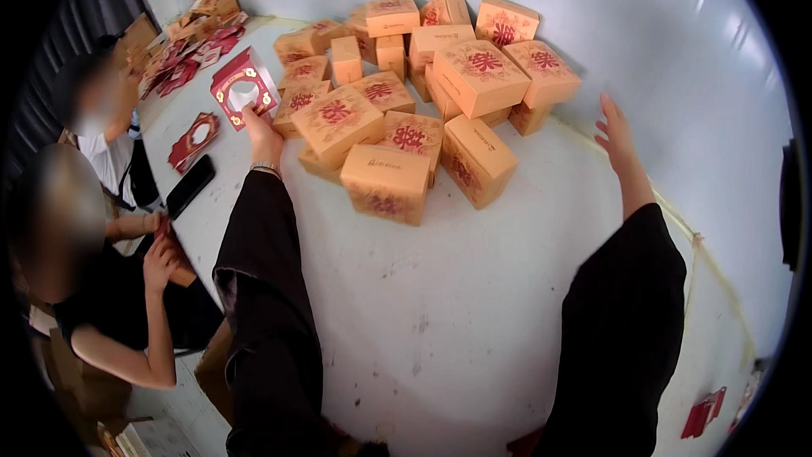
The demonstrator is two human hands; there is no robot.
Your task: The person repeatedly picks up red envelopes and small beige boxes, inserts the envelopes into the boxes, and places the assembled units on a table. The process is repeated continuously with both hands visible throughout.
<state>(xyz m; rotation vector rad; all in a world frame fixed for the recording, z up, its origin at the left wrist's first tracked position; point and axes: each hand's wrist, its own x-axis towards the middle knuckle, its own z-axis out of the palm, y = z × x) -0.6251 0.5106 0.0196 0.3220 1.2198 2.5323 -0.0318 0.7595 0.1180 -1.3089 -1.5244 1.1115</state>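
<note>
My left hand (264,137) is closed on a flat red card sleeve (228,89) with a rounded cut-out in its middle, held up over the table's left half. My right hand (617,135) is raised at the right, near the wall, with fingers apart and nothing in them. Between the hands lies a heap of orange cardboard boxes (338,114) with red printed patterns, stacked loosely several high. The nearest orange box (385,186) rests on its side in front of the heap. My right hand is just right of the heap, apart from it.
A white table (406,305) runs up to a pale wall (592,0). On its left lie a black phone (191,186), a few red sleeves (193,142) and a pile of red and orange flat pieces (190,46). Two people sit along the left edge; the nearer one's hands (159,262) hold something red.
</note>
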